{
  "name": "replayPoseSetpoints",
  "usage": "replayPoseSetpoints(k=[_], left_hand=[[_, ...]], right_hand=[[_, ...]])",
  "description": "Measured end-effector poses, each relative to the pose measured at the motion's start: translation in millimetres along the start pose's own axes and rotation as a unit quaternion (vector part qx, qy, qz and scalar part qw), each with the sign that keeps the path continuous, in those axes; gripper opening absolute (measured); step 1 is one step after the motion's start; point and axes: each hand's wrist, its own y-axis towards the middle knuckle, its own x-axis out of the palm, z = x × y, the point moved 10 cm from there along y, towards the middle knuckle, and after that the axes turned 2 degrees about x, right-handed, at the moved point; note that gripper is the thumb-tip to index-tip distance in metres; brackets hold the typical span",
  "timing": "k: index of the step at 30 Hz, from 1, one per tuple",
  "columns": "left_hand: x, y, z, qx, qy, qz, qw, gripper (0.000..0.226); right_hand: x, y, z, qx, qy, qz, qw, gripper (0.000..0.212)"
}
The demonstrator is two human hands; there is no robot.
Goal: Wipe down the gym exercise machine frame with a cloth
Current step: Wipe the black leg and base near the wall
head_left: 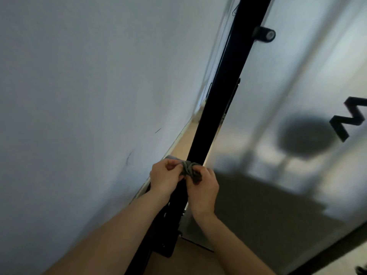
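Observation:
A black upright post of the machine frame (pixel 222 100) runs from the top right down to the bottom middle of the head view. A grey cloth (pixel 189 170) is wrapped around the post low down. My left hand (pixel 165 175) grips the cloth's left end beside the post. My right hand (pixel 202 187) grips the bunched right end on the post's front. Both forearms reach up from the bottom edge.
A plain white wall (pixel 89 96) stands close on the left. A frosted translucent panel (pixel 288 96) with a black letter mark fills the right side. A black knob (pixel 265 34) sticks out of the post high up. Wood floor (pixel 190 261) shows at the base.

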Motion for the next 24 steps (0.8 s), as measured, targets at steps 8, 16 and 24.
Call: replayPoseSetpoints(k=[8,16,24], left_hand=[[11,5,65,0.055,-0.052,-0.075,0.994,0.025],[37,-2,180,0.174,-0.057,-0.120,0.976,0.021],[43,2,259,0.216,-0.031,-0.073,0.973,0.013]], right_hand=[[-33,34,-55,-0.065,0.045,0.005,0.997,0.040],[-102,84,-150,-0.253,-0.012,0.102,0.962,0.016],[-127,109,-211,-0.383,-0.083,0.137,0.910,0.022]])
